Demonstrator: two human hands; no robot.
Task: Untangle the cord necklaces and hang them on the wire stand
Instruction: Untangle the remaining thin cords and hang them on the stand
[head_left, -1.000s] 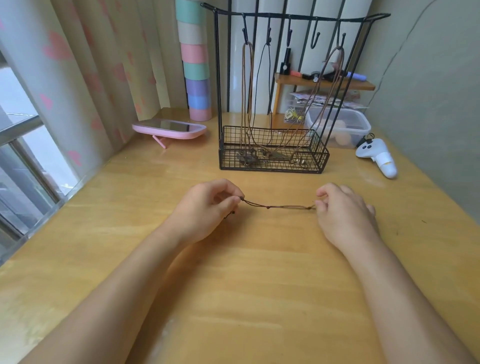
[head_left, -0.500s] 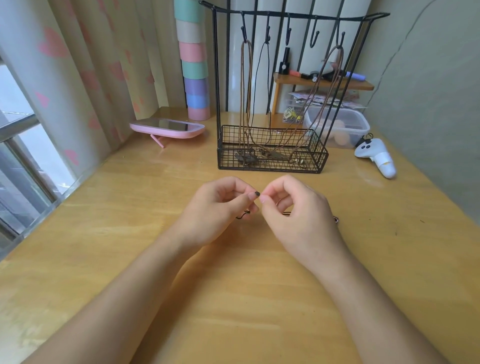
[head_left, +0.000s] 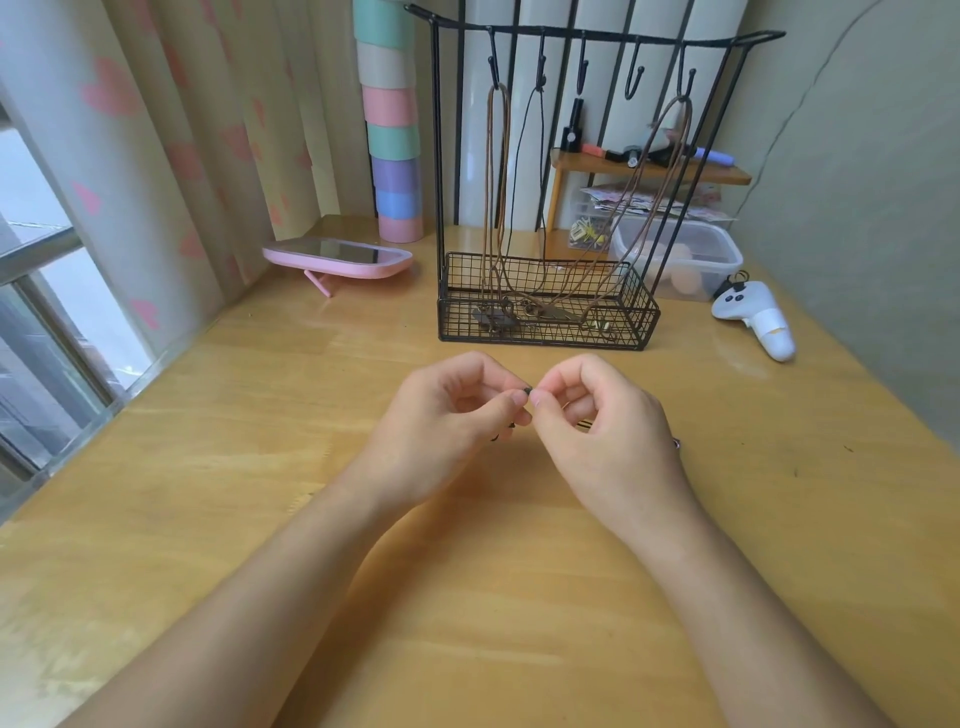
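My left hand (head_left: 457, 415) and my right hand (head_left: 597, 421) meet fingertip to fingertip over the wooden table (head_left: 208, 519). Both pinch a thin dark cord necklace (head_left: 527, 391) at the same spot; most of it is hidden under my hands, and a small metal end (head_left: 676, 443) shows past the right hand. Behind stands the black wire stand (head_left: 545, 312) with a row of hooks over a mesh basket. Three cord necklaces hang there: a brown one (head_left: 491, 182) at the left, a black one (head_left: 527, 171) beside it, a brown one (head_left: 654, 171) at the right. Their pendants lie in the basket.
A pink-framed mirror (head_left: 337, 257) lies at the back left before a stack of pastel cups (head_left: 395, 130). A clear plastic box (head_left: 675, 260) and a white controller (head_left: 753, 317) sit at the back right, with a small wooden shelf (head_left: 649, 166) behind the stand.
A second ago my hands held the cord stretched between them. The right hand has moved left to the left hand, and both now pinch it together.
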